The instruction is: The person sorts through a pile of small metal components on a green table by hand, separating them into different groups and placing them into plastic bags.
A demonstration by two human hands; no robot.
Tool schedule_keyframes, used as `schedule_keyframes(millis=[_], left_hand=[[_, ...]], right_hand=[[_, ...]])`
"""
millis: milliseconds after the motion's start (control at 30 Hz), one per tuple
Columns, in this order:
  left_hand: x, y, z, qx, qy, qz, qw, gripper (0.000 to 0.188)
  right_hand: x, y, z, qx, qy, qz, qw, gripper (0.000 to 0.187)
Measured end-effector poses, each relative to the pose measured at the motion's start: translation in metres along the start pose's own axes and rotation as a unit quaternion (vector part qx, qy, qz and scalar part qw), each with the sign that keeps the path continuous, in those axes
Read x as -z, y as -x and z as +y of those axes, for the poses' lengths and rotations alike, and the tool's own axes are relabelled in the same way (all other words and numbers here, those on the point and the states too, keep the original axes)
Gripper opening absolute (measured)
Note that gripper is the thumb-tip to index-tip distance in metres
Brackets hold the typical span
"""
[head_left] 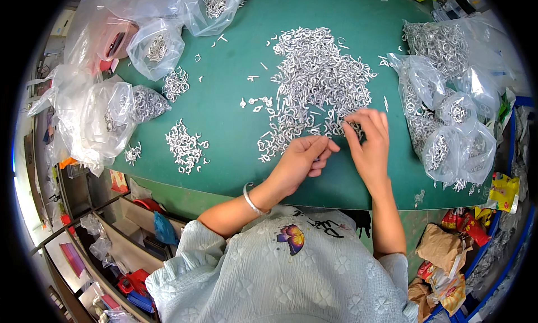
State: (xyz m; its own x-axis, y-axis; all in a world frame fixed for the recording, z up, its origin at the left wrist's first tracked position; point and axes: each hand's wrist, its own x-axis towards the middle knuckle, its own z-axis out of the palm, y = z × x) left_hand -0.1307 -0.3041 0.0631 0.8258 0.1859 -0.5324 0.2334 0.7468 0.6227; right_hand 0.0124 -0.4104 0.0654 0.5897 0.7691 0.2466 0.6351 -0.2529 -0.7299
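Hands point(303, 159) point(372, 148) are near silvery pieces point(316, 70) pointing every which way.

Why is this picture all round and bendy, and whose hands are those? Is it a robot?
No robot here! A person wears a very wide camera on their head, pointing down, so you see roughly what they see. Its curved lens bends straight edges. These are the person's bare left hand, with a silvery bracelet on its wrist, and bare right hand. Both are at the near edge of a big pile of small, curled silvery pieces on a dark green table. Smaller silvery heaps lie to the left, and clear plastic bags with similar pieces sit on both sides. The fingers may be pinching something tiny, but I can't tell.
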Motion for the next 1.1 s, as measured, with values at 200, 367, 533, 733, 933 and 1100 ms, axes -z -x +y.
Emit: schedule_keyframes(millis=[200, 367, 533, 733, 933, 1100], left_hand=[[0.001, -0.019, 0.028, -0.255, -0.48, 0.151, 0.826, 0.012], [0.012, -0.02, 0.024, -0.131, -0.414, 0.078, 0.897, 0.021], [0.001, -0.015, 0.024, 0.058, 0.022, 0.026, 0.998, 0.028], [-0.007, -0.017, 0.024, 0.095, 0.036, -0.037, 0.994, 0.025], [0.008, -0.017, 0.034, -0.113, -0.174, 0.033, 0.978, 0.025], [0.01, -0.03, 0.043, -0.281, -0.505, 0.098, 0.81, 0.027]], right_hand=[[-0.025, -0.02, -0.004, 0.087, 0.268, -0.035, 0.959, 0.015], [-0.01, -0.02, 0.003, 0.07, 0.209, -0.045, 0.974, 0.011], [0.011, -0.009, -0.015, 0.064, 0.004, -0.137, 0.989, 0.011], [0.006, -0.033, 0.012, 0.019, 0.088, -0.047, 0.995, 0.048], [0.016, 0.014, 0.003, 0.073, 0.163, -0.241, 0.954, 0.056], [0.04, 0.03, 0.024, 0.055, 0.021, -0.167, 0.984, 0.044]])
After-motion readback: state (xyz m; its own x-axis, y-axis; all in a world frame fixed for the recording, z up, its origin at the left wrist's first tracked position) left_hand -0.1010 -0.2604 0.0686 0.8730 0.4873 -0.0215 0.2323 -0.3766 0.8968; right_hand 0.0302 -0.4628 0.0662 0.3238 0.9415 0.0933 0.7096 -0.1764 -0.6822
